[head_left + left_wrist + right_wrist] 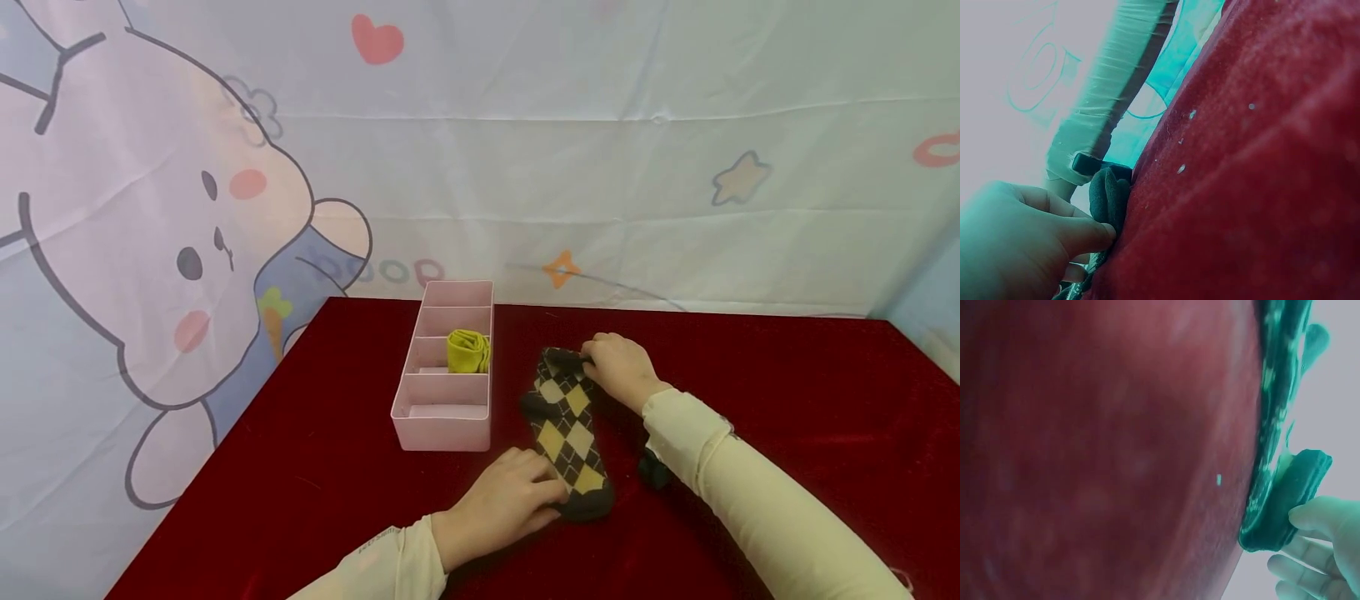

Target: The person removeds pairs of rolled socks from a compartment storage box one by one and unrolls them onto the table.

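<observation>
A dark argyle sock (567,433) with yellow and cream diamonds lies lengthwise on the red cloth. At its far end, my right hand (619,367) pinches the dark cuff. The right wrist view shows that cuff (1294,500) standing up from the sock between thumb and fingers. My left hand (510,500) is at the near end, beside the dark toe. In the left wrist view, its thumb and fingers pinch the thick dark edge (1110,200) of the sock.
Left of the sock stands a pink divided box (442,433), a rolled yellow-green cloth (468,352) in one compartment. The red-covered table (337,500) meets a patterned curtain (525,183) at the back. Under the right wrist shows a small dark object (654,471).
</observation>
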`<state>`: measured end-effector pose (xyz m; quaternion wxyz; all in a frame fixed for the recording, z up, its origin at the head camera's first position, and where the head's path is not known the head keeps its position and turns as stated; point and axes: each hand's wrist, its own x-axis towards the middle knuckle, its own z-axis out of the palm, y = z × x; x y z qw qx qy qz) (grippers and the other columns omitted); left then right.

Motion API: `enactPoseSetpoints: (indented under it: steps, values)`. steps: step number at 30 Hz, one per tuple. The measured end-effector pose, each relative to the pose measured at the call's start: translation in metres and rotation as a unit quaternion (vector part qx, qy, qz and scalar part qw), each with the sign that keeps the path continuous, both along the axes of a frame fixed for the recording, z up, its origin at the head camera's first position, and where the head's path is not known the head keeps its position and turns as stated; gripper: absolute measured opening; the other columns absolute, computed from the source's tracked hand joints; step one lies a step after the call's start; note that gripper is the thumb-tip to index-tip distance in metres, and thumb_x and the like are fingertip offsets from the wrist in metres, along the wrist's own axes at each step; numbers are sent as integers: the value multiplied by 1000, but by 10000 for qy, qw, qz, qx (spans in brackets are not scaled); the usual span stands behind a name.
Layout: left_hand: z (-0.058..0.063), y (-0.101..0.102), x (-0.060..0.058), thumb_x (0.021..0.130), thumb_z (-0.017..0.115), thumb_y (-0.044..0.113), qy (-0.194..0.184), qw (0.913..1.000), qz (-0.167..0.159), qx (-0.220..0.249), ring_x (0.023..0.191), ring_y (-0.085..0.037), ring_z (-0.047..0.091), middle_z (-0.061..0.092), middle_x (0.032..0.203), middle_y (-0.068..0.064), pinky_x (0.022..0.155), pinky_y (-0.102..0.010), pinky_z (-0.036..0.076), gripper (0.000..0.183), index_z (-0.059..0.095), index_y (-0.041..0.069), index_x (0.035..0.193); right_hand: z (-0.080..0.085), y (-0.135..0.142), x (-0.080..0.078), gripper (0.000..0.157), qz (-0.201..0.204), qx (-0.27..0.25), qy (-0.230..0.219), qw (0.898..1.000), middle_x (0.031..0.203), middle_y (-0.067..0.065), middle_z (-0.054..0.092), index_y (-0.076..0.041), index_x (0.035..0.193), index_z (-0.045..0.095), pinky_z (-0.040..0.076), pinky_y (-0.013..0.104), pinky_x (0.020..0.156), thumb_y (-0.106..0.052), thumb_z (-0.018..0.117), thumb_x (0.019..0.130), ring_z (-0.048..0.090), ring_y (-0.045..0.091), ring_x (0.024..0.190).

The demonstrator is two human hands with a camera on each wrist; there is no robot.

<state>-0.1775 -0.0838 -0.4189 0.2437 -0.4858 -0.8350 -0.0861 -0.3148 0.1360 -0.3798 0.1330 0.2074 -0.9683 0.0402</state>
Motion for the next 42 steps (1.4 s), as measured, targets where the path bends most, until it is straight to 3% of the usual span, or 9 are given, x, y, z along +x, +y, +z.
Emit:
enactPoseSetpoints:
  steps: [13,21,28,37,42]
  values:
    - [-1,0,-1,79,77,27,-75,10000,-26,-35,87,-6,57,61,90,10,79,-19,42,14,68,26,89,-1,7,-19,18,-212,-601,79,9979,96,14,64,-3,103,71,54,40,73,-12,62,90,60,29,90]
    - [-2,-1,1,79,77,27,-98,9999,-25,-12,87,-5,56,61,90,10,80,-18,42,14,68,26,90,-4,6,-27,21,-532,-718,-204,9958,101,15,63,-4,108,69,54,41,73,-17,61,93,61,29,90]
    - [-1,-1,-1,79,76,27,-60,9999,-82,-6,88,-5,56,61,91,10,80,-17,41,14,68,26,90,-3,8,-32,24,-737,-727,-361,9940,98,15,65,-3,107,68,53,38,66,-21,61,93,63,26,81]
    - [0,0,0,81,74,30,-132,9999,-76,10,86,-4,56,61,89,11,79,-17,41,11,69,26,90,-5,10,-37,34,-802,-765,-875,9900,109,18,69,-1,118,64,55,43,71,-27,56,96,67,32,88]
    - [-1,0,0,83,73,30,-132,9999,1,17,86,-4,56,62,89,11,78,-19,42,10,69,26,92,-5,9,-37,42,-846,-765,-984,9886,109,20,69,1,123,61,54,40,61,-31,54,97,68,31,79]
